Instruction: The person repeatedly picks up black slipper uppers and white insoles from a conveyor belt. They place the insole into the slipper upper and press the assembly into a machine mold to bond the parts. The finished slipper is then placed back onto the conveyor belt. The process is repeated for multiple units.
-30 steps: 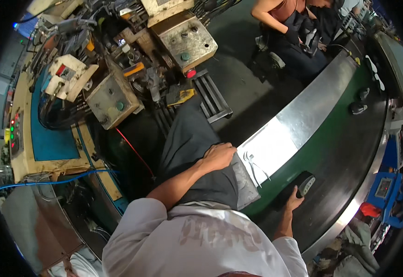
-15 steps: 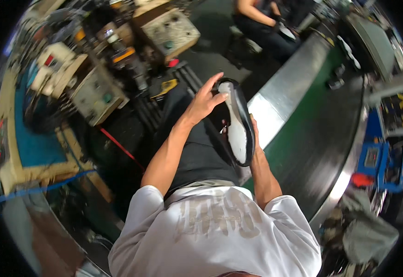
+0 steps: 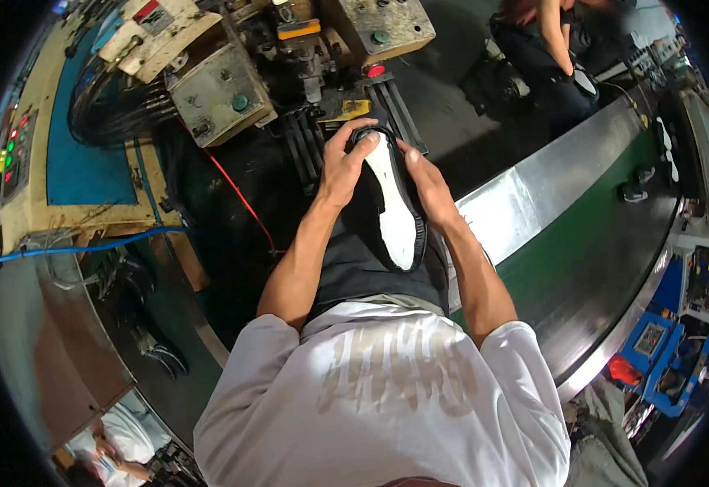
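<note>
A black shoe (image 3: pixel 399 231) with a white, sole-shaped bottom face is held over my lap. Its narrow end points away from me and its wide end lies near my waist. My left hand (image 3: pixel 343 164) is closed on the far narrow end, with the thumb on the white face and the fingers at the rim. Along the far right side, my right hand (image 3: pixel 430 188) grips the shoe, thumb up by the edge; its other fingers are mostly hidden beneath it.
Worn machines with a grey control box (image 3: pixel 220 96) stand ahead on the left. A metal ledge (image 3: pixel 525 187) and dark green conveyor belt (image 3: pixel 570 268) run along my right, carrying small dark pieces (image 3: pixel 635 191). A seated co-worker (image 3: pixel 545 61) is at the far right. Blue cases (image 3: pixel 655 349) lie beyond the belt.
My right hand has moved from the shoe's near right side to its far end. My left fingers have closed around the narrow end. The view has turned, shifting the machines rightward.
</note>
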{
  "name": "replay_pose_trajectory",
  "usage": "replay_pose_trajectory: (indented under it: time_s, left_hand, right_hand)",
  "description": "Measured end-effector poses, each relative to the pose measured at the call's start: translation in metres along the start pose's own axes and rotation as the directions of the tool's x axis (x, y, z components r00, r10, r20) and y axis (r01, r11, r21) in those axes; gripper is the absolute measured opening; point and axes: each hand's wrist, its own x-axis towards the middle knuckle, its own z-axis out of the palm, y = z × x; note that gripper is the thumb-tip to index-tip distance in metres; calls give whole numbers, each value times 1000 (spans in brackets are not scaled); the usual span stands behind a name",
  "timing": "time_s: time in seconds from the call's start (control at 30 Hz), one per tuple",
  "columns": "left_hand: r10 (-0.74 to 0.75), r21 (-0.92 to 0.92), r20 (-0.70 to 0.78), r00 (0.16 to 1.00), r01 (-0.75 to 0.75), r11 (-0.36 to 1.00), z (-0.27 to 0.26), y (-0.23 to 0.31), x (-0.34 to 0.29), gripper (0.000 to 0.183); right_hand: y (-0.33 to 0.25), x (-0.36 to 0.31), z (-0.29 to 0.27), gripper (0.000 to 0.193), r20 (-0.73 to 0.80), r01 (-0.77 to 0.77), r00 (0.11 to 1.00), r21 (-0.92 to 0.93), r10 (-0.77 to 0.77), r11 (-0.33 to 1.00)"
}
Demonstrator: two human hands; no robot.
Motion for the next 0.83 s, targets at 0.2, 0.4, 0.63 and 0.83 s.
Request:
replay_pose_trajectory:
  time_s: [0.2, 0.4, 0.63, 0.83]
  left_hand:
    - [22, 31, 9, 1000, -23, 999, 23, -7, 5, 27]
    - [-3, 153, -53, 999, 11, 988, 13, -22, -2, 30]
    - [-31, 18, -28, 999, 31, 999, 0, -21, 0, 32]
    - [-31, 56, -35, 999, 33, 998, 3, -22, -4, 33]
  right_hand:
    - [6, 15, -10, 59, -6, -18, 1000, -183, 17, 983]
    - [-2, -3, 16, 65, -173, -156, 982, -512, 77, 845]
    - [51, -31, -11, 75, 13, -413, 911, 22, 413, 910]
    - [12, -49, 0, 72, -12, -337, 936, -318, 352, 886]
